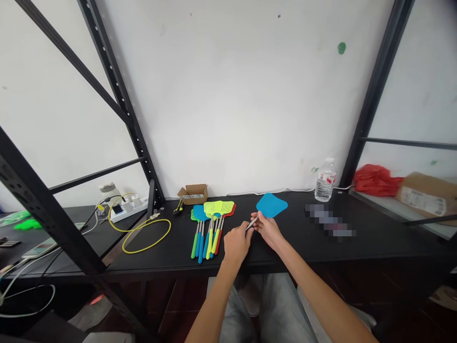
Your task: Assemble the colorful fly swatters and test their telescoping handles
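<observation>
A fly swatter with a blue head (273, 205) is held between my two hands above the black table. My left hand (237, 242) is closed around its lower end, and the handle there is hidden by the fingers. My right hand (267, 227) pinches the metal shaft just below the blue head, with the fingers curled. To the left of my hands lies a row of fly swatters (214, 207) with yellow, blue, green and red heads and handles. They overlap one another, their handles pointing toward the table's front edge.
Behind the row stand a small open cardboard box (194, 194) and a black-and-yellow cutter (178, 206). A yellow cable (146, 251) loops at left near a power strip (129, 210). A water bottle (325, 181) stands at right, beside a blurred item (330, 221). Black shelf posts (374, 95) flank the table.
</observation>
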`<state>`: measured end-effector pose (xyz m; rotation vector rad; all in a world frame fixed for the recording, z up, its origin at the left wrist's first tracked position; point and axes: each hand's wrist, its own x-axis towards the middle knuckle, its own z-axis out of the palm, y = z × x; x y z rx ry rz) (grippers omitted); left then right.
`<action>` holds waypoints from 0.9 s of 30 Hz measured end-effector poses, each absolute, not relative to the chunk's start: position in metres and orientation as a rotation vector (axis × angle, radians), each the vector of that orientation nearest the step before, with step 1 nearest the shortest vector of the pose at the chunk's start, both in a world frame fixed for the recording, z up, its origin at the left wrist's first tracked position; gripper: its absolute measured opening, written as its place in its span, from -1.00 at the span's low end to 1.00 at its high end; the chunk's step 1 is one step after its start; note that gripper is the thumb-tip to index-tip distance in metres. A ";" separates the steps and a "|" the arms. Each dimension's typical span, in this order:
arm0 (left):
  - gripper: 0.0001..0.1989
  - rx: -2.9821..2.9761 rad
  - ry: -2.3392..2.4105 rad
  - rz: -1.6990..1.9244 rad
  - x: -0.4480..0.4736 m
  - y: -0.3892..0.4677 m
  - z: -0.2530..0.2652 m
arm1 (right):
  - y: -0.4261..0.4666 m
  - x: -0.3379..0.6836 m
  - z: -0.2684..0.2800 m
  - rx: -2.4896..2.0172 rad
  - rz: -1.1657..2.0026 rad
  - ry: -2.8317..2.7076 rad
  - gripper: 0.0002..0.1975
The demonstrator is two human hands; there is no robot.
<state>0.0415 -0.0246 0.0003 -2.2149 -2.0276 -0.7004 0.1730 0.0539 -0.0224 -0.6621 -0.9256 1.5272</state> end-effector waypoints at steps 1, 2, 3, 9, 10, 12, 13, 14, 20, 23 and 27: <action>-0.64 -2.204 -2.045 -0.668 0.043 -0.024 0.000 | 0.054 0.173 -0.023 -0.670 1.516 -0.930 -0.58; -0.62 -2.191 -2.059 -0.647 0.044 -0.024 -0.001 | 0.054 0.173 -0.023 -0.677 1.502 -0.935 -0.58; -0.62 -2.179 -2.066 -0.637 0.045 -0.024 -0.002 | 0.054 0.173 -0.024 -0.682 1.485 -0.940 -0.58; -0.60 -2.153 -2.069 -0.611 0.045 -0.029 -0.002 | 0.052 0.171 -0.025 -0.668 1.390 -0.975 -0.55; -0.60 -2.150 -2.074 -0.606 0.045 -0.029 -0.001 | 0.051 0.171 -0.025 -0.667 1.383 -0.976 -0.55; -0.59 -2.144 -2.082 -0.600 0.046 -0.030 -0.001 | 0.051 0.171 -0.024 -0.667 1.371 -0.971 -0.55; -0.59 -2.144 -2.082 -0.595 0.046 -0.030 0.000 | 0.050 0.171 -0.023 -0.668 1.367 -0.966 -0.55; -0.59 -2.146 -2.077 -0.591 0.045 -0.030 0.000 | 0.050 0.171 -0.023 -0.668 1.365 -0.961 -0.56; -0.60 -2.191 -2.019 -0.594 0.039 -0.031 0.004 | 0.052 0.174 -0.022 -0.670 1.373 -0.948 -0.57; -0.61 -2.227 -1.993 -0.607 0.038 -0.031 0.007 | 0.056 0.179 -0.021 -0.685 1.332 -0.918 -0.57; -0.61 -2.218 -1.928 -0.603 0.038 -0.031 0.007 | 0.064 0.198 -0.016 -0.712 1.277 -0.858 -0.58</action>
